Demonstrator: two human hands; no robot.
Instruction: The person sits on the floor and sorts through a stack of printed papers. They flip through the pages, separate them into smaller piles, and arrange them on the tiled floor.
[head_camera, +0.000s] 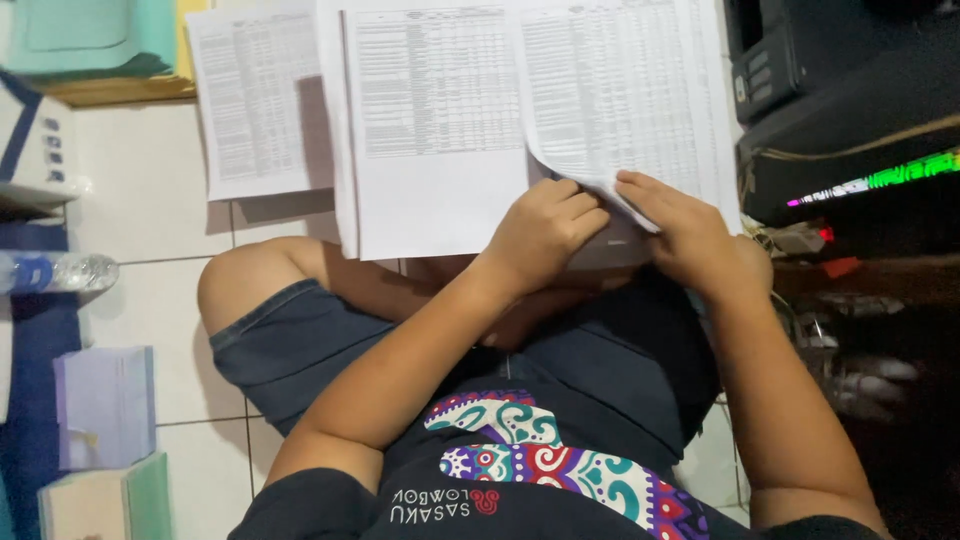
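White printed sheets of paper covered in fine tables (440, 120): stack held up over the lap, above the tiled floor, top sheet (620, 90) curled back at its lower corner. Left hand (545, 232): grip curled into a loose fist against the lower edge of the stack, fingers (580, 205) pressed together on the paper beside the lifted corner. Right hand (690, 235): grip pinching the turned-up corner of the top sheet between thumb and fingertips (632, 183). Both hands just beside each other, nearly touching.

Below: dark denim shorts (300, 345) and bare bent knee (240, 285), dark shirt with a multicoloured patterned print (560, 465).

Separate white printed sheet (255, 100): flat on the white tiled floor (150, 190), partly under the held stack.

Left side: clear plastic water bottle (60, 272) lying on its side; pale lilac folder (105, 405); cream and green folders (105, 500); teal folders on a wooden edge (95, 40) at top.

Right side: black machine with buttons (800, 60); dark device with a lit green and pink strip (880, 175); tangle of cables in shadow, details unclear.
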